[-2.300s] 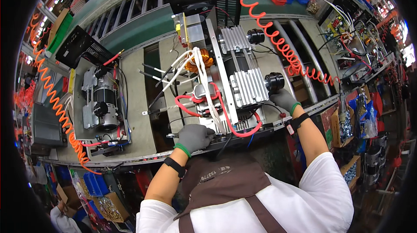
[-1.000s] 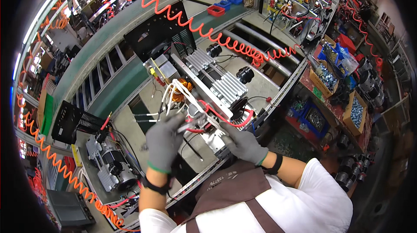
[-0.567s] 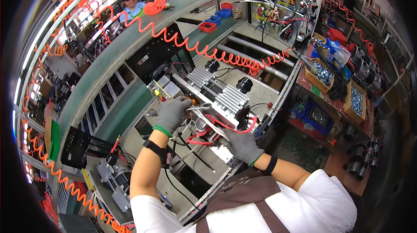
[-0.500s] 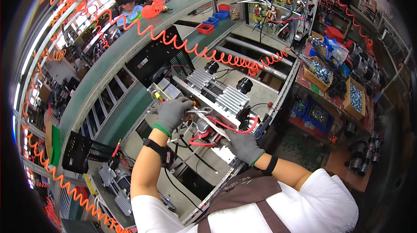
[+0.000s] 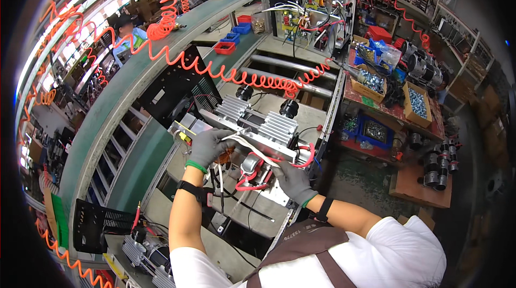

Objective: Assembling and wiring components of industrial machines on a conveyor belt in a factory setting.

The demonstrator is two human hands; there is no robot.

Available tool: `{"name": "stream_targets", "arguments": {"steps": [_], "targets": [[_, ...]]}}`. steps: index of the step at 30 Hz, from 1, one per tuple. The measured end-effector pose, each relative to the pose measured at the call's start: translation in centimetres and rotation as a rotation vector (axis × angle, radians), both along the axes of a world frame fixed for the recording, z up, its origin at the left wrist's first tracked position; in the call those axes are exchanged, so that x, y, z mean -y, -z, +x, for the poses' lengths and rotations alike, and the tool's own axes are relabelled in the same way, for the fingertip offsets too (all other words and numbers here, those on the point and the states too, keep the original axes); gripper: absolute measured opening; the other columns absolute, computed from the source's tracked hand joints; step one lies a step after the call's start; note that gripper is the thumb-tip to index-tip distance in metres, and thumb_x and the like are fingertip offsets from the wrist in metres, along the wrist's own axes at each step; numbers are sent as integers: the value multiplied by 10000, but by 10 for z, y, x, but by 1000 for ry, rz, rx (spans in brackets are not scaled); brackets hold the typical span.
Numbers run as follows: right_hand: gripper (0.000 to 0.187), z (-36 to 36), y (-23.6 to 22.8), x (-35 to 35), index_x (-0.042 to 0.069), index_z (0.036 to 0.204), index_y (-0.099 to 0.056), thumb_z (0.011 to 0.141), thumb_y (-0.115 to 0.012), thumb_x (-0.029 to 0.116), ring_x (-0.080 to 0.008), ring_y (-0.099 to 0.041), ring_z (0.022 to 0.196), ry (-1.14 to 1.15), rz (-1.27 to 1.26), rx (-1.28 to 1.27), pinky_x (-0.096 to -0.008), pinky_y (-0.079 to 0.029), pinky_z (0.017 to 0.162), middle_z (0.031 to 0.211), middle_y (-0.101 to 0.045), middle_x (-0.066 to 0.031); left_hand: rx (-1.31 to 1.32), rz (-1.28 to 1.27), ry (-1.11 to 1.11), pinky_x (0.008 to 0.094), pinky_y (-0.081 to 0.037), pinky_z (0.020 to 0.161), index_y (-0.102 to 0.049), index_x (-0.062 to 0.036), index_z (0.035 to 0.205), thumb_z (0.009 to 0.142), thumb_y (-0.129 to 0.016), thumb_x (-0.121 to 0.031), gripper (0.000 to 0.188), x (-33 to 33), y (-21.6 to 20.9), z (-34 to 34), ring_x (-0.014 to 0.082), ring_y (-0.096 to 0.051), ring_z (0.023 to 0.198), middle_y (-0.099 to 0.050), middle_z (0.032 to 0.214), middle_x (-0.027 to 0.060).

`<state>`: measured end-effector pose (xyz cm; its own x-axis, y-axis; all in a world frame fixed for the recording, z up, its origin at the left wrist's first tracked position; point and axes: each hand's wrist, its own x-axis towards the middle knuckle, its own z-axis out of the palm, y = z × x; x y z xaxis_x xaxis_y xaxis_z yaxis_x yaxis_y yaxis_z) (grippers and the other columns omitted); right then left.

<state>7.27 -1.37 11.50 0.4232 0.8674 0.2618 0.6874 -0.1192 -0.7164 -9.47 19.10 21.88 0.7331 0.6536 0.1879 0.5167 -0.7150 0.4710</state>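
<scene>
Cables [image 5: 252, 148], bundled and white-sheathed, run beside the long silver metal plate [image 5: 270, 146], clasped by the grey-gloved left hand [image 5: 208, 148], shifted forward since a second ago, and grey-gloved right hand [image 5: 293, 182], so held at two points

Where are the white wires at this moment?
In the head view, near the centre, the white wires run between the left hand and right hand, beside the metal bar.

Two hands [image 5: 208, 148] [image 5: 293, 181], perhaps two small red bins [image 5: 224, 48]
</scene>
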Motion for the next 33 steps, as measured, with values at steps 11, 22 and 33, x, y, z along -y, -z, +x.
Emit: {"name": "stream_targets", "arguments": {"steps": [11,22,33], "targets": [[229,0,-9,0,102,972,-593,907,-528,311,-371,-595,671,-2,-165,-30,-432,-470,592,741,-606,-166,-33,61,-17,351,-478,687,-685,-183,1034,786,-649,-312,282,11,-6,1,264,-624,793,-628,824,69],[322,-24,-15,-25,17,875,-632,915,-516,315,-180,-565,508,302,-114,-1035,-330,-458,509,571,-564,-95,-150,116,-118,415,-474,679,-663,-138,976,781,-587,-355,302,21,-2,4,304,-618,798,-618,798,100],[429,-6,-48,30,105,1332,-456,949,-479,297,-71,-396,528,-181,-409,-1078,-226,-361,474,652,-451,12,-10,-88,-71,357,-468,808,-641,-133,1091,808,-620,-383,379,19,1,-5,263,-610,943,-620,994,93]]}}
